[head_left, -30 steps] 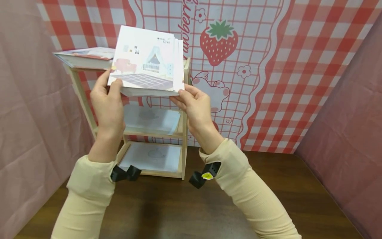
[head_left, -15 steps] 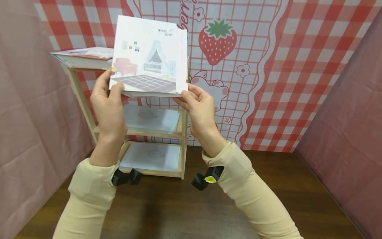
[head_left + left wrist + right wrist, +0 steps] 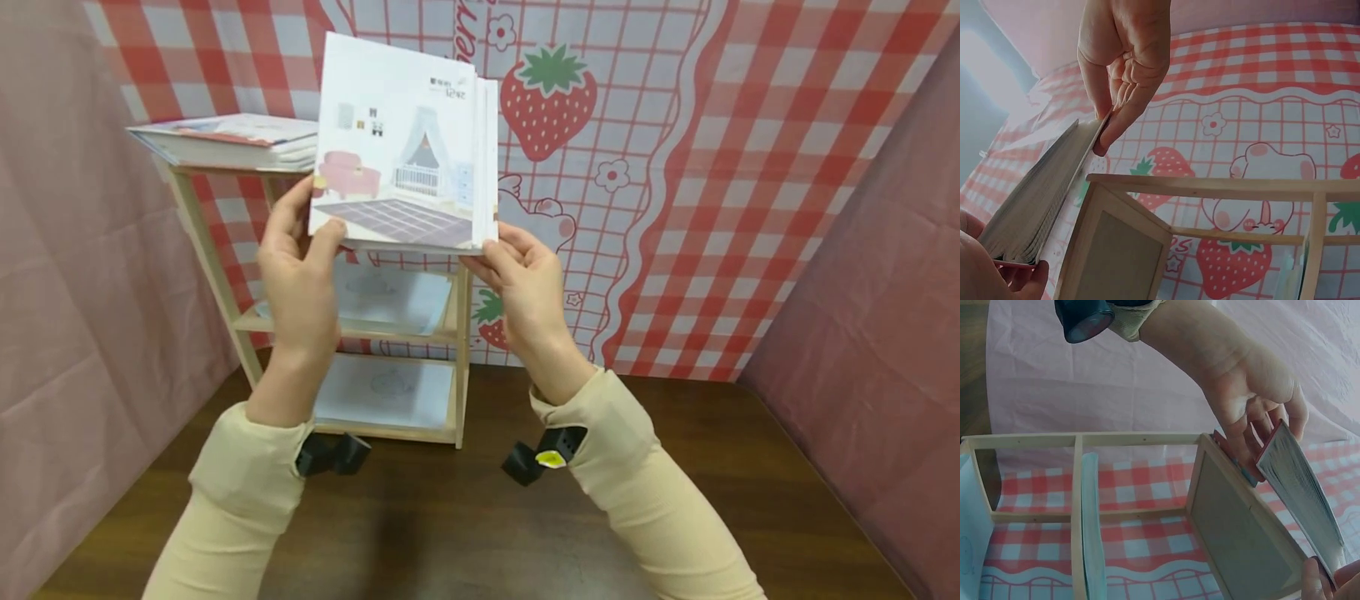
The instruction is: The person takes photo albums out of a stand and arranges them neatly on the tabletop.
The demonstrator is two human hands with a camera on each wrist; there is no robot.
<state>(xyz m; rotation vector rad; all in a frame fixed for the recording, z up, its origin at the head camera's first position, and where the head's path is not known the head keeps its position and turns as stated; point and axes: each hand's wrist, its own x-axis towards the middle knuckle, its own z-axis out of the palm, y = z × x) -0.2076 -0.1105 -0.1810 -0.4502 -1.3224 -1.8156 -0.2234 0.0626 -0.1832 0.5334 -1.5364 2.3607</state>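
A white book (image 3: pixel 397 150) is held up in the head view, tilted so its cover faces me. That cover shows a pink sofa, a canopied cot and a chequered rug. My left hand (image 3: pixel 300 283) grips its lower left corner, thumb in front. At the lower right corner my right hand (image 3: pixel 532 287) pinches the edge between thumb and fingers. In the left wrist view the thick page block of the book (image 3: pixel 1041 194) faces the camera. Another book (image 3: pixel 232 142) lies flat on top of the wooden shelf (image 3: pixel 463 358), its right end hidden behind the raised book.
Pale sheets (image 3: pixel 393 296) lie on the shelf's middle level, and a similar sheet (image 3: pixel 386 392) on the lowest. Behind hangs a strawberry-print checked cloth (image 3: pixel 750 167). Pink curtains (image 3: pixel 90 250) flank the dark wooden table (image 3: pixel 637 533).
Both hands have carried the book up and to the right, and its cover faces me more fully. More of the book on the shelf top shows. Both hands keep their hold.
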